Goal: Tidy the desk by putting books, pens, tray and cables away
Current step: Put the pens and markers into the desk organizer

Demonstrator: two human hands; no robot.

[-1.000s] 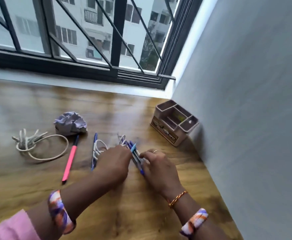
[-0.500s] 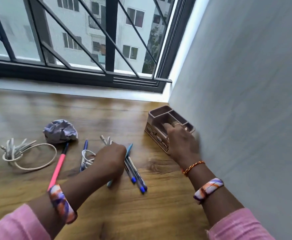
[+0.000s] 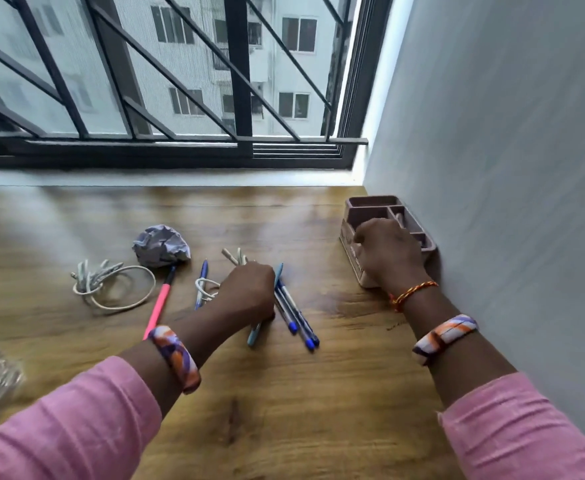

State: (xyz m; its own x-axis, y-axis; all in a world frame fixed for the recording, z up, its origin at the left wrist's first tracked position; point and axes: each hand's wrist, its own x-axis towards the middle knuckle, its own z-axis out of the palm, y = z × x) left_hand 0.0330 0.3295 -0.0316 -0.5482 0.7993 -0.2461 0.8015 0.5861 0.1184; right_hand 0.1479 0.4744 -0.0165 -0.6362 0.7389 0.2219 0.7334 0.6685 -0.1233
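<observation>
Wooden table [image 3: 284, 393] under barred window, grey wall at right | pinkish-brown compartmented plastic desk organiser [image 3: 370, 206] against wall, right hand [image 3: 388, 251] on its front edge, fingers curled over the rim | left hand [image 3: 246, 296] fingers curled on bundle of blue pens [image 3: 294, 317] lying mid-table | coiled white cable [image 3: 111, 285] well left | pink pen [image 3: 159, 303] beside it

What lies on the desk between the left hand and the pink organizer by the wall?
In the head view, blue pens lie just right of the left hand; beyond them the desk is bare wood up to the organizer.
</observation>
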